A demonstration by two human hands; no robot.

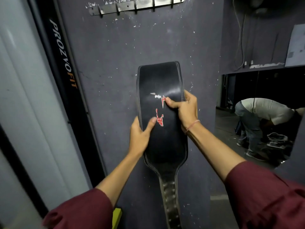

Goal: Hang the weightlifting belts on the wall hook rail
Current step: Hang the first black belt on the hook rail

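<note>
A black weightlifting belt [158,83] with red and white lettering stands upright in front of a dark grey wall, its wide padded part up and its narrow strap with holes hanging down. My left hand [140,134] grips the belt's left edge, thumb across the front. My right hand [184,108] grips the right edge a bit higher, fingers curled over the face. High above on the wall is a metal hook rail [142,4] with several bare hooks, well above the belt's top.
A black machine frame [66,63] marked PROZVOFIT runs down the left beside a pale wall. At right, a wall mirror [257,113] shows a bent-over person in a white shirt. Cables [241,38] hang at upper right. Something yellow [117,217] sits at the bottom.
</note>
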